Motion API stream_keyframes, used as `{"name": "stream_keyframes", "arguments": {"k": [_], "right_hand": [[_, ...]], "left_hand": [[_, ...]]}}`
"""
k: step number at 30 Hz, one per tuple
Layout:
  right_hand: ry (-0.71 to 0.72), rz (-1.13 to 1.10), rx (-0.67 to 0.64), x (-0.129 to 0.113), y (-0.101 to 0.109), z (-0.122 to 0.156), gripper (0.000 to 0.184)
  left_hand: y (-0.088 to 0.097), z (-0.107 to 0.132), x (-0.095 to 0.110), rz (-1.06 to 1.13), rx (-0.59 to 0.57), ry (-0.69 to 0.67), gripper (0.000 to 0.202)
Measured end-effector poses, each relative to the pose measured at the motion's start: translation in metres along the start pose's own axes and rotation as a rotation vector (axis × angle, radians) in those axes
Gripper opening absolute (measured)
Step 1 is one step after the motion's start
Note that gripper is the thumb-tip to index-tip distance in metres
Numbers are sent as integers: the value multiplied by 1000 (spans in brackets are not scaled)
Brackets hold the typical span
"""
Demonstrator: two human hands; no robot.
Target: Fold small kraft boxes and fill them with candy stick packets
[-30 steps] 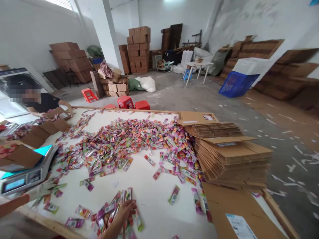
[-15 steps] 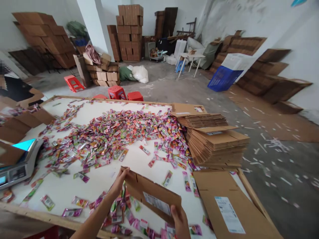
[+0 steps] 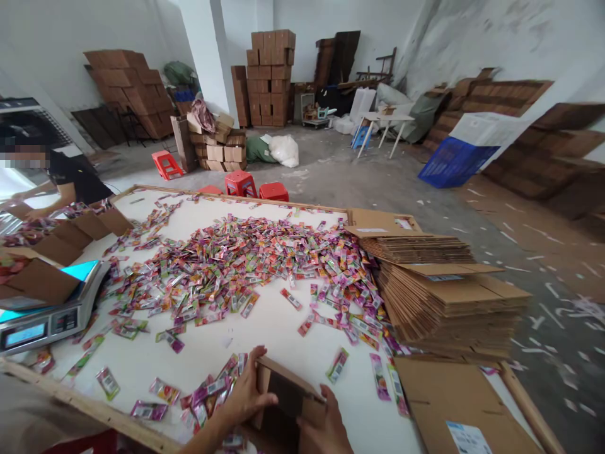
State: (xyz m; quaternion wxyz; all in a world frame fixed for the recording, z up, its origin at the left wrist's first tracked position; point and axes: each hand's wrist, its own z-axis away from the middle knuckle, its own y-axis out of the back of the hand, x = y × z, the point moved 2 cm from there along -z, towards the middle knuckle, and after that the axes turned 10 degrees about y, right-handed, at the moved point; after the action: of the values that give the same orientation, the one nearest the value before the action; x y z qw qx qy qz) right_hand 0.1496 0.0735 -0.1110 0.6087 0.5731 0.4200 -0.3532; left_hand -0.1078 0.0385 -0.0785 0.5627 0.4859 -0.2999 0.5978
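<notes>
Near the table's front edge I hold a small brown cardboard box [image 3: 282, 405], opened up so that its dark inside faces me. My left hand [image 3: 246, 396] grips its left wall, fingers along the outside and thumb reaching across the opening. Around the right side my right hand [image 3: 329, 425] is closed, its fingers at the flap. Several small snack sachets [image 3: 208, 394] in purple, green and orange wrappers lie beside and under my left wrist. Part of the box's bottom is hidden by my hands and the frame edge.
A heap of sachets [image 3: 269, 249] spreads across the white table. Stacked flat cartons [image 3: 454, 309] and a labelled flat carton [image 3: 454, 397] lie at the right. A digital scale [image 3: 57, 318] bears a filled box [image 3: 35, 284] at the left. Another person [image 3: 70, 176] sits beyond it.
The flat, folded carton has been opened into a box and brought lower. Both hands have shifted on it, the left now with its thumb over the opening. The view has turned slightly left.
</notes>
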Motion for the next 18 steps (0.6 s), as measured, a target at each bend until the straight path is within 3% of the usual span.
{"name": "stream_keyframes", "arguments": {"k": [2,4,6,7,9,12,14,18], "right_hand": [[66,-20,46,-2,12,-11,67],[136,-57,51,-8,21,-18,45],[202,-52,61,-13,28,-18,18],[228,-40,72,-14,31,-16,14],[235,-38,89,-14,33,-11,15],[141,-134,32,-9,31,-7,12],[55,-215,2,-5,28,-6,11],[-56,-248,-67,0,18,-2,32]], "left_hand": [[1,-6,3,-99,-13,-60,90],[8,-9,10,-178,-17,-115,57],[17,-5,19,-251,-134,-195,27],[22,0,24,-275,-215,-233,23],[33,13,33,-272,-336,-270,28],[47,27,43,-209,-365,-194,67],[48,28,43,-227,-377,-122,77],[34,9,27,-278,-281,-13,43]]}}
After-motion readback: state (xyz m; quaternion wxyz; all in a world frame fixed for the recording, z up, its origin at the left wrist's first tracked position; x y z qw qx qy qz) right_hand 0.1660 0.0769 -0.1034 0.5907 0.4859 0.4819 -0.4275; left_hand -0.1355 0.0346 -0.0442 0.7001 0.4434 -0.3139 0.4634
